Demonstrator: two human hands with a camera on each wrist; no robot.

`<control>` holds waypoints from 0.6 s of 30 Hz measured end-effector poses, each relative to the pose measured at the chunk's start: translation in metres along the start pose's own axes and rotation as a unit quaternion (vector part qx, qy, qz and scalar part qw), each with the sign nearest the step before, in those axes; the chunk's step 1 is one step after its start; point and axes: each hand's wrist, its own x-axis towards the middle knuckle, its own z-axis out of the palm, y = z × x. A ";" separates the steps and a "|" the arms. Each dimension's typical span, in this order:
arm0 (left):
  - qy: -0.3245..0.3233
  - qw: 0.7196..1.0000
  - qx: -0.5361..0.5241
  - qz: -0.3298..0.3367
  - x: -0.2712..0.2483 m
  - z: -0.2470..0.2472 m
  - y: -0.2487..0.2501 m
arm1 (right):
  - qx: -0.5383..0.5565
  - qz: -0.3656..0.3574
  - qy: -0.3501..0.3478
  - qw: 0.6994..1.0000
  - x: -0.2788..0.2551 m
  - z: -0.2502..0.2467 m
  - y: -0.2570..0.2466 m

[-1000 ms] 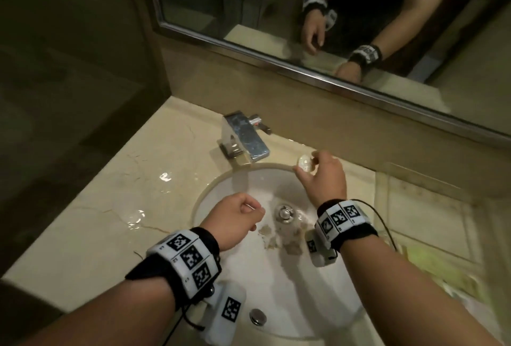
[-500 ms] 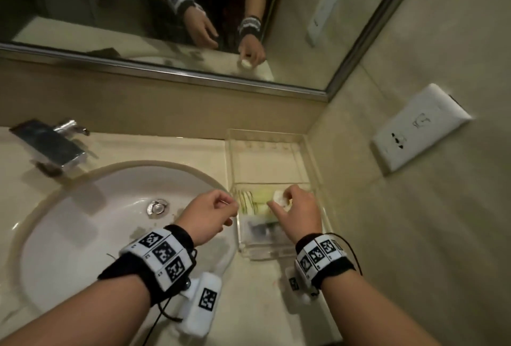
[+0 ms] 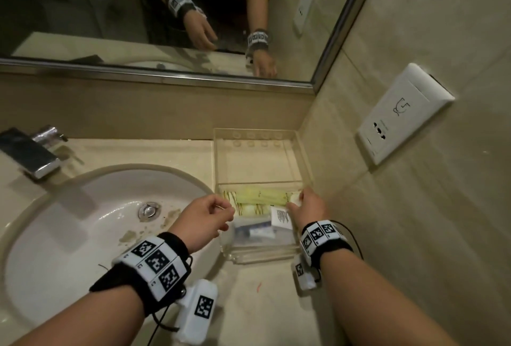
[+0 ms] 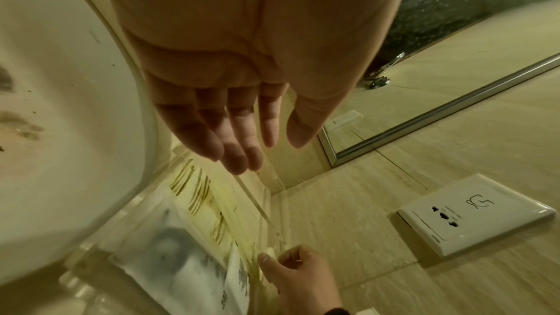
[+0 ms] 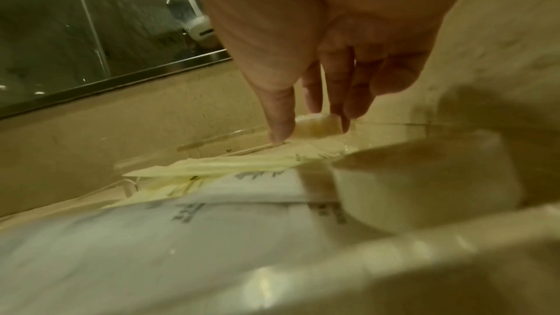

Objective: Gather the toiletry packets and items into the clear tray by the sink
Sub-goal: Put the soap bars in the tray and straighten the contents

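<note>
The clear tray stands right of the sink, against the side wall. Its near compartment holds yellow-green packets, a white printed packet and a blue-and-white packet. My right hand is low over the tray's right side and pinches a small white item between thumb and fingers, just above the yellow-green packets. My left hand hovers at the tray's left edge. In the left wrist view its fingers are relaxed and hold nothing.
The white sink basin with its drain lies to the left, and the chrome faucet at the far left. A wall socket sits on the tiled right wall. A mirror runs along the back.
My right hand has carried the small white item from behind the basin near the faucet across to the tray and lowered it. My left hand has followed to the tray's left edge.
</note>
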 end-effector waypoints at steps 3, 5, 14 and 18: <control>0.019 1.000 -0.003 -0.007 -0.003 -0.004 -0.005 | -0.012 -0.008 -0.009 1.000 0.009 0.006 0.002; 0.026 1.000 -0.004 -0.012 -0.004 -0.006 -0.008 | -0.035 -0.007 -0.014 0.999 0.011 0.007 0.002; 0.046 0.999 -0.020 -0.016 -0.014 -0.011 -0.012 | -0.110 -0.045 -0.024 0.993 0.003 -0.001 -0.003; 0.045 0.999 -0.020 -0.002 -0.016 -0.013 -0.007 | -0.094 -0.088 -0.013 0.992 -0.004 -0.013 -0.016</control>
